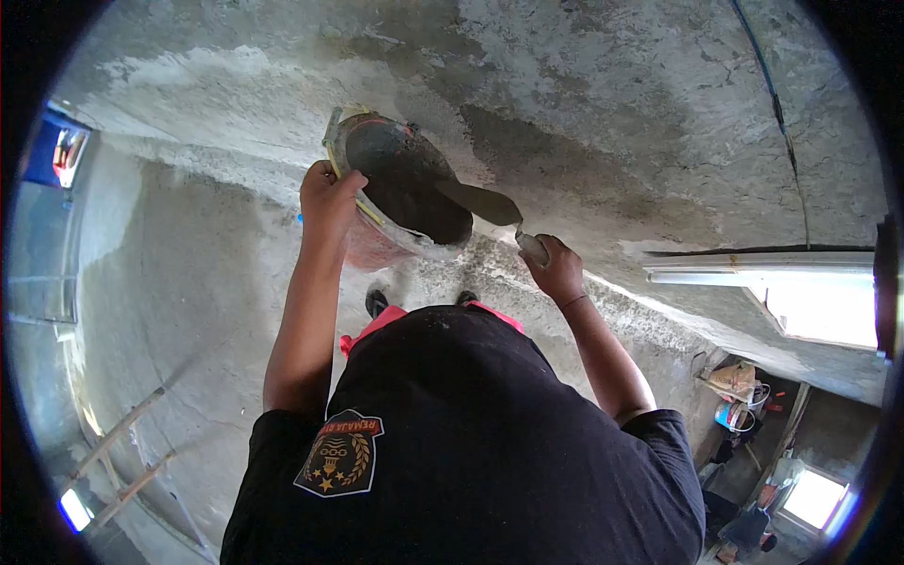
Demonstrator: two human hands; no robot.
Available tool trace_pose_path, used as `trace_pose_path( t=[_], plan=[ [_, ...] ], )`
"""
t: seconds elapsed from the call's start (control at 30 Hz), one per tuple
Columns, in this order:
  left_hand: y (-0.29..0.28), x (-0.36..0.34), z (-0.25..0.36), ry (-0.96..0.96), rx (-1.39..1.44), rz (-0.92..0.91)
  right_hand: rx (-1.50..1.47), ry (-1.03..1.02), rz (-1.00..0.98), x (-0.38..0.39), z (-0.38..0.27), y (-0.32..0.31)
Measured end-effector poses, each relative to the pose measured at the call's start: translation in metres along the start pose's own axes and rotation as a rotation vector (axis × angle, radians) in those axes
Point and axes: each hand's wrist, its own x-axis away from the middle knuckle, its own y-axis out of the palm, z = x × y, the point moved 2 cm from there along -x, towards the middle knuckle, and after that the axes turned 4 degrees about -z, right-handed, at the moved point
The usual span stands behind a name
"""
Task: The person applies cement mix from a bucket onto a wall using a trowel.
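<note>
My left hand grips the rim of a reddish bucket, whose pale handle runs beside the fingers. The bucket is tilted close to the wall, its mouth facing up toward me. Wet grey mortar lies inside it. In my right hand is the light-coloured grip of a trowel. Its mortar-coated blade reaches over the bucket's right rim, and the tip is against the dark mortar. My right fingers are wrapped round the grip.
A rough grey plastered wall rises in front, with darker damp patches and a cable down its right side. Below the cable is a bright window opening. Wooden poles stand at the lower left. A small bucket and clutter sit at the right.
</note>
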Motion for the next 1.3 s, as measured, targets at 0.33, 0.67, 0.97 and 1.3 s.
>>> trace_pose_path(
  t=[0.33, 0.67, 0.97, 1.3],
  plan=[
    [-0.017, 0.008, 0.000, -0.062, 0.041, 0.011, 0.077, 0.097, 0.045, -0.051, 0.019, -0.001],
    [-0.055, 0.014, -0.022, -0.056, 0.051, 0.064, -0.165, 0.221, -0.073, -0.054, 0.056, 0.014],
    [-0.092, 0.039, -0.019, -0.096, -0.078, 0.155, -0.117, 0.335, -0.112, -0.008, 0.035, -0.011],
    [-0.127, 0.047, -0.033, -0.094, -0.108, 0.200, 0.064, 0.334, -0.088, -0.031, 0.055, -0.005]
  ],
)
